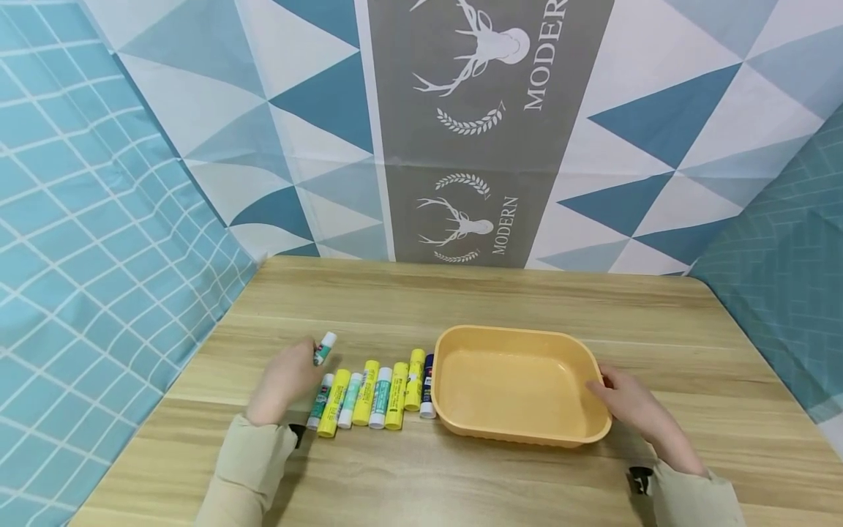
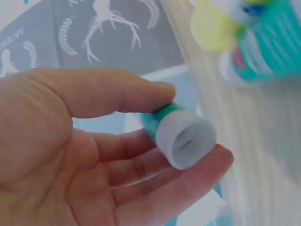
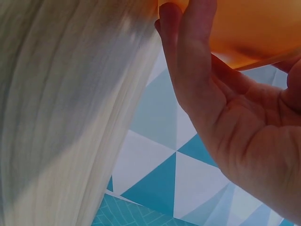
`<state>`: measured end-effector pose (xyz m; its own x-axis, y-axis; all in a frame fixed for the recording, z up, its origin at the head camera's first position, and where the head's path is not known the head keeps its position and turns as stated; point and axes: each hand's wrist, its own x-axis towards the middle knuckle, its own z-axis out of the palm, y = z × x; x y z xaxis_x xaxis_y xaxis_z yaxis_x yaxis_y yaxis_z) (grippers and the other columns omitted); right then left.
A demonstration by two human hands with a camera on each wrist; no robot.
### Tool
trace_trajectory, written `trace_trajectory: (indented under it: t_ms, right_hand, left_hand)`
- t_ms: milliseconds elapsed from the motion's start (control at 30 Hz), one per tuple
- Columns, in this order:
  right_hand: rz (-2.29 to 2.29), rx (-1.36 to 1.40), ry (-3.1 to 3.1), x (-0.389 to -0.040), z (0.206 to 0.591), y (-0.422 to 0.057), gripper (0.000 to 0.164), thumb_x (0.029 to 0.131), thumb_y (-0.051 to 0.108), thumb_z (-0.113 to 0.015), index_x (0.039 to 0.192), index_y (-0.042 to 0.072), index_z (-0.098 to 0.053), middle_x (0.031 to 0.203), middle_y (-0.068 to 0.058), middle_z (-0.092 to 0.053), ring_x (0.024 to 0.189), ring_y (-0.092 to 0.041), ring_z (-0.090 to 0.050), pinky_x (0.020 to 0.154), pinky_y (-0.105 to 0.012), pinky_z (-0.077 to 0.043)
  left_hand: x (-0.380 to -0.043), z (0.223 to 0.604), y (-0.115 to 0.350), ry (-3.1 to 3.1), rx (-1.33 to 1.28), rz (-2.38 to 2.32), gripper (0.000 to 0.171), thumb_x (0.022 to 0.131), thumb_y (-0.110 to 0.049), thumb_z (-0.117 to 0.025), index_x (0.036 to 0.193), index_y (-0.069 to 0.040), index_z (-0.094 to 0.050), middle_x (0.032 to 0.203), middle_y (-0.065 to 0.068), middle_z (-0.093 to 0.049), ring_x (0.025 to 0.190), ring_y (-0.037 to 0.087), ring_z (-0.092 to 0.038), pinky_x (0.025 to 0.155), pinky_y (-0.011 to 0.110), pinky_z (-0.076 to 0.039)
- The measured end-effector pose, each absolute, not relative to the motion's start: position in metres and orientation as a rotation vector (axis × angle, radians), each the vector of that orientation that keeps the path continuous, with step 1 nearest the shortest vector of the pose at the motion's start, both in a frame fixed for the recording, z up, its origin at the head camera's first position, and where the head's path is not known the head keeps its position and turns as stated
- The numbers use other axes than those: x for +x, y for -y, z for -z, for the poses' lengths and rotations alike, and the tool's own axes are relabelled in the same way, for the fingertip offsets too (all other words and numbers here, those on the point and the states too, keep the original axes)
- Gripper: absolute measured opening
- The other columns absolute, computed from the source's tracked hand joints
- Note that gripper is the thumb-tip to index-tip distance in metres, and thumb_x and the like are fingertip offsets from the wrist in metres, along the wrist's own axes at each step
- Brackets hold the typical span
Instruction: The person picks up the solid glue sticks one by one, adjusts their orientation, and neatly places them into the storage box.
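My left hand (image 1: 285, 380) pinches a small green glue stick with white ends (image 1: 326, 347) between thumb and fingers, raised just above the left end of a row. In the left wrist view, one white end of this glue stick (image 2: 187, 141) faces the camera. Beside the hand, several glue sticks lie side by side, among them a yellow one (image 1: 334, 402), a teal-and-white one (image 1: 381, 397) and a dark blue one (image 1: 428, 386). My right hand (image 1: 631, 401) grips the right wall of an orange plastic tray (image 1: 520, 432), thumb at the rim and fingers outside.
The tray stands right of the row, its left side next to the dark blue stick. All of it is on a wood-grain table (image 1: 474, 490). A patterned cloth (image 1: 454, 146) hangs behind, with blue checked cloth (image 1: 99, 278) at the left.
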<state>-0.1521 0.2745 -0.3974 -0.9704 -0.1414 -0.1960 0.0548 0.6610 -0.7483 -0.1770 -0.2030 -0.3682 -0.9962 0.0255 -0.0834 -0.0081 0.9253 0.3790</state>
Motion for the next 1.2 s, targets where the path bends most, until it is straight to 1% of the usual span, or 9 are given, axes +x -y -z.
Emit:
trace_trajectory:
  t_ms: [133, 267, 533, 600, 733, 833, 933, 1033, 1200]
  right_hand:
    - [1.177, -0.071, -2.651, -0.151, 0.397, -0.274, 0.035, 0.094, 0.014, -0.043, 0.119, -0.01, -0.046, 0.076, -0.007, -0.052, 0.063, -0.013, -0.049, 0.054, -0.025, -0.042]
    - [1.166, -0.097, -2.66, -0.152, 0.395, -0.274, 0.037, 0.094, 0.014, -0.042, 0.12, -0.012, -0.045, 0.088, -0.011, -0.057, 0.071, -0.015, -0.053, 0.059, -0.025, -0.043]
    - [1.219, -0.081, -2.597, -0.149, 0.397, -0.277, 0.037, 0.096, 0.015, -0.041, 0.121, -0.013, -0.043, 0.08, -0.008, -0.055, 0.064, -0.013, -0.052, 0.054, -0.026, -0.044]
    - [1.224, -0.075, -2.59, -0.149, 0.398, -0.277, 0.037, 0.096, 0.015, -0.041, 0.12, -0.012, -0.044, 0.074, -0.007, -0.051, 0.06, -0.012, -0.049, 0.052, -0.025, -0.043]
    - [1.231, -0.089, -2.593, -0.151, 0.398, -0.276, 0.037, 0.096, 0.017, -0.041, 0.121, -0.011, -0.043, 0.071, -0.006, -0.049, 0.056, -0.011, -0.047, 0.05, -0.025, -0.042]
    - [1.227, -0.091, -2.603, -0.152, 0.397, -0.276, 0.038, 0.096, 0.016, -0.041, 0.122, -0.011, -0.043, 0.075, -0.008, -0.052, 0.06, -0.012, -0.05, 0.052, -0.026, -0.043]
    - [1.21, -0.1, -2.634, -0.152, 0.398, -0.276, 0.038, 0.096, 0.016, -0.041, 0.121, -0.013, -0.044, 0.08, -0.009, -0.055, 0.064, -0.013, -0.052, 0.054, -0.025, -0.044]
    - [1.207, -0.09, -2.635, -0.152, 0.398, -0.275, 0.036, 0.096, 0.015, -0.042, 0.12, -0.012, -0.045, 0.075, -0.009, -0.053, 0.061, -0.012, -0.05, 0.052, -0.025, -0.043]
    - [1.232, -0.09, -2.616, -0.151, 0.397, -0.274, 0.033, 0.095, 0.013, -0.041, 0.117, -0.011, -0.046, 0.068, -0.004, -0.046, 0.056, -0.011, -0.046, 0.049, -0.025, -0.041]
  left_hand:
    - [-0.176, 0.362, 0.193, -3.01, -0.015, -0.643, 0.04, 0.087, -0.032, -0.059, 0.097, 0.006, -0.05, 0.068, 0.008, -0.052, 0.056, 0.018, -0.049, 0.047, 0.026, -0.04]
    - [-0.174, 0.36, 0.187, -3.039, -0.026, -0.682, 0.038, 0.085, -0.029, -0.061, 0.098, 0.006, -0.053, 0.068, 0.008, -0.055, 0.054, 0.017, -0.049, 0.046, 0.026, -0.04]
    - [-0.174, 0.366, 0.176, -3.118, 0.035, -0.686, 0.035, 0.081, -0.022, -0.066, 0.1, 0.007, -0.056, 0.063, 0.005, -0.055, 0.047, 0.013, -0.047, 0.043, 0.023, -0.038]
    - [-0.174, 0.367, 0.173, -3.105, 0.043, -0.718, 0.036, 0.081, -0.022, -0.066, 0.1, 0.007, -0.057, 0.061, 0.005, -0.054, 0.047, 0.013, -0.045, 0.042, 0.023, -0.036]
    - [-0.174, 0.367, 0.167, -3.026, 0.038, -0.834, 0.039, 0.081, -0.024, -0.066, 0.105, 0.006, -0.057, 0.071, 0.006, -0.058, 0.053, 0.014, -0.047, 0.046, 0.024, -0.039]
    - [-0.175, 0.366, 0.163, -2.951, 0.055, -0.919, 0.04, 0.081, -0.021, -0.065, 0.11, 0.005, -0.055, 0.084, 0.008, -0.061, 0.064, 0.015, -0.052, 0.054, 0.026, -0.044]
    - [-0.173, 0.365, 0.158, -2.885, 0.078, -0.99, 0.036, 0.08, -0.015, -0.063, 0.109, 0.004, -0.055, 0.091, 0.009, -0.061, 0.075, 0.017, -0.055, 0.061, 0.027, -0.047]
    - [-0.171, 0.364, 0.153, -2.833, 0.081, -1.047, 0.032, 0.08, -0.012, -0.063, 0.107, 0.002, -0.056, 0.093, 0.008, -0.061, 0.081, 0.018, -0.056, 0.064, 0.028, -0.049]
    - [-0.168, 0.364, 0.142, -2.799, 0.11, -1.089, 0.031, 0.08, -0.01, -0.062, 0.109, 0.001, -0.055, 0.095, 0.008, -0.06, 0.082, 0.017, -0.056, 0.064, 0.028, -0.049]
